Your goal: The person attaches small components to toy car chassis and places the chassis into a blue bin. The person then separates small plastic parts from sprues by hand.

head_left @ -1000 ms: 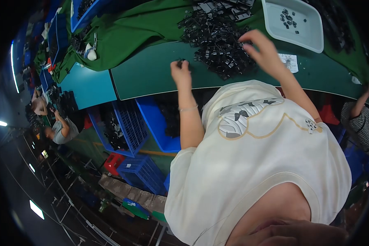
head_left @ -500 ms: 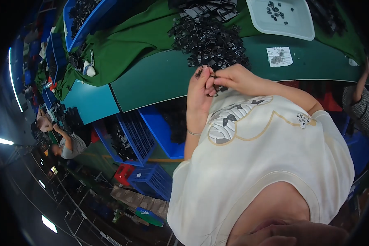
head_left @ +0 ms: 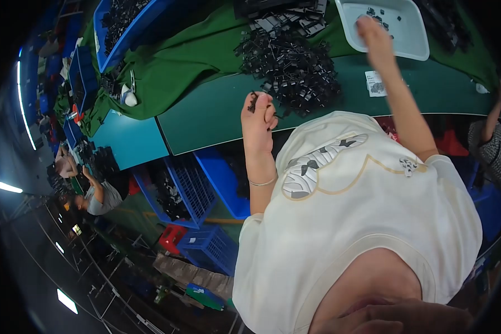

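Observation:
My left hand (head_left: 258, 117) is closed around some small black plastic pieces (head_left: 253, 102), held over the near edge of the green table (head_left: 206, 119). A heap of similar black plastic parts (head_left: 295, 69) lies on the table just beyond it. Out to the right, my right hand (head_left: 376, 43) is over the white tray (head_left: 420, 47), smeared by motion. Whether its fingers hold anything cannot be made out. Several small black pieces (head_left: 379, 12) lie inside the tray, partly behind that hand.
A printed paper slip (head_left: 376, 84) lies beside my right forearm. Green cloth (head_left: 178, 72) covers the table's back, with a blue bin (head_left: 103, 50) of black parts at left. Blue crates (head_left: 209, 247) stand below. Other people (head_left: 103, 199) sit at far left and right.
My right hand has left my left hand and swung up and right to over the white tray. My left hand has shifted slightly left, still holding black pieces. The view has shifted slightly.

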The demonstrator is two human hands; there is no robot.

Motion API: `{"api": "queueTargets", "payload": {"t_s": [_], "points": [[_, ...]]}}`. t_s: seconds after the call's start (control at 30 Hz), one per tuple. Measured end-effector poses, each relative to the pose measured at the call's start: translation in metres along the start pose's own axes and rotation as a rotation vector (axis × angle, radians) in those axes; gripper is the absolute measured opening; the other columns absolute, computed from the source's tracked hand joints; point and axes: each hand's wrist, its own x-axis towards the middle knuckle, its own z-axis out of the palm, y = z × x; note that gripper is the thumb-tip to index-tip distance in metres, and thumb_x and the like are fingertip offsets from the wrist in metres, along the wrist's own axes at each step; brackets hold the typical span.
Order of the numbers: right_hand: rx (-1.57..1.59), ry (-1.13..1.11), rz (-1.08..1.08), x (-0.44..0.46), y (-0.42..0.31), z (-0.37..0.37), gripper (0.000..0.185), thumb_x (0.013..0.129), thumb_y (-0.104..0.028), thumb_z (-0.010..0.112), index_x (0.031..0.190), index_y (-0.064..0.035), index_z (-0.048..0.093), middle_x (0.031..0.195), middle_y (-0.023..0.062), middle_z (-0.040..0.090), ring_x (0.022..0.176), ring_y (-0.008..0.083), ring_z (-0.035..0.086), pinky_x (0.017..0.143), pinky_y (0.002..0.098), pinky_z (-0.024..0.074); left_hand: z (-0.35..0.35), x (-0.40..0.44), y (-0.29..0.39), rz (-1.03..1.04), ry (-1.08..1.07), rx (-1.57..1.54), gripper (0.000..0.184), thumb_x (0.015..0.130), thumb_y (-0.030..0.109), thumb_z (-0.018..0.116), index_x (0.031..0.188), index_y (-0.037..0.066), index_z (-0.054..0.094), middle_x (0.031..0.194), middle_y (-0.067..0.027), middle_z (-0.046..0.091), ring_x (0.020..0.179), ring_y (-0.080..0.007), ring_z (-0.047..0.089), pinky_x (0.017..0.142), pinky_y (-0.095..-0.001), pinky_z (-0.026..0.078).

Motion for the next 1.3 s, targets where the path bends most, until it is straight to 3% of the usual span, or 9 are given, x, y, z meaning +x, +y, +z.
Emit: {"api": "queueTargets", "payload": {"t_s": [0.17,0.3,0.37,0.43,0.7,0.93,1.07,1.17,1.3], "points": [[-0.967,-0.138,0.063,0.039,0.060,-0.050,0.029,0.079,-0.029,0.046,0.095,-0.0059,0.052,0.083,0.0119,0.058,0.077,0.0282,0.055,0.063,0.0367,0.0414,0.008,0.001,0.004,-0.024,-0.090,0.056,0.016,0.081,0.019,0.051,0.075,0.005,0.045,0.051,0.0043,0.034,0.040,-0.0021,0.025,0.037,-0.0161,0.021],[-0.436,-0.132,-0.096,0.014,0.001,-0.015,0.026,0.081,-0.027,0.046,0.090,-0.0035,0.053,0.078,0.0107,0.058,0.071,0.0229,0.056,0.063,0.0298,0.0422,0.025,0.005,0.003,-0.132,-0.185,0.158,0.017,0.079,0.020,0.053,0.075,0.004,0.046,0.052,0.0037,0.036,0.041,-0.0018,0.026,0.037,-0.0159,0.020],[0.198,-0.570,-0.032,-0.016,-0.041,0.011,0.022,0.081,-0.024,0.046,0.085,-0.0027,0.052,0.069,0.0066,0.055,0.061,0.0137,0.053,0.058,0.0255,0.0416,0.034,0.007,0.004,-0.157,-0.239,0.197,0.018,0.078,0.020,0.054,0.076,0.003,0.047,0.056,0.0026,0.040,0.043,-0.0018,0.030,0.038,-0.0156,0.021],[0.160,-0.871,-0.066,-0.037,-0.058,0.027,0.022,0.081,-0.022,0.046,0.071,-0.0014,0.048,0.056,0.0038,0.048,0.050,0.0109,0.047,0.048,0.0251,0.0375,0.045,0.006,0.006,-0.143,-0.273,0.245,0.018,0.078,0.020,0.054,0.077,0.003,0.047,0.059,0.0017,0.043,0.044,-0.0018,0.031,0.038,-0.0154,0.021],[1.175,-1.122,0.483,-0.080,-0.050,0.015,0.033,0.086,-0.024,0.040,0.058,-0.0078,0.036,0.050,-0.0037,0.032,0.046,0.0042,0.026,0.041,0.0193,0.0196,0.040,-0.018,0.006,-0.311,-0.367,0.095,0.023,0.076,0.024,0.057,0.077,0.004,0.047,0.064,-0.0006,0.048,0.045,-0.0007,0.031,0.040,-0.0135,0.022],[1.258,-1.178,0.454,-0.091,-0.041,0.018,0.036,0.086,-0.027,0.040,0.055,-0.0101,0.034,0.047,-0.0031,0.031,0.044,0.0043,0.026,0.040,0.0189,0.0191,0.034,-0.024,0.003,-0.360,-0.422,0.136,0.022,0.077,0.024,0.055,0.070,0.006,0.045,0.058,0.0031,0.041,0.043,-0.0009,0.028,0.039,-0.0143,0.023],[1.777,-0.952,0.708,-0.080,-0.027,-0.009,0.039,0.086,-0.027,0.037,0.051,-0.0100,0.030,0.043,-0.0003,0.032,0.038,0.0056,0.029,0.038,0.0195,0.0231,-0.039,-0.018,0.005,-0.085,-0.197,-0.381,0.020,0.086,0.018,0.040,0.069,0.007,0.041,0.052,0.0052,0.032,0.042,-0.0019,0.027,0.036,-0.0149,0.023],[1.129,-0.906,0.695,-0.088,-0.041,0.012,0.029,0.085,-0.020,0.039,0.059,-0.0079,0.037,0.051,0.0008,0.038,0.041,0.0058,0.033,0.037,0.0193,0.0260,-0.025,-0.020,0.017,-0.018,-0.148,-0.229,0.021,0.087,0.018,0.036,0.068,0.009,0.037,0.050,0.0043,0.027,0.041,-0.0027,0.022,0.036,-0.0164,0.020],[0.944,-1.086,0.783,-0.073,-0.053,0.037,0.015,0.082,-0.018,0.045,0.086,-0.0034,0.044,0.064,0.0008,0.043,0.052,0.0086,0.040,0.046,0.0195,0.0337,0.000,-0.007,0.002,0.030,0.015,0.007,0.017,0.086,0.019,0.040,0.075,0.006,0.042,0.053,0.0019,0.035,0.041,-0.0035,0.025,0.037,-0.0166,0.022]]}}
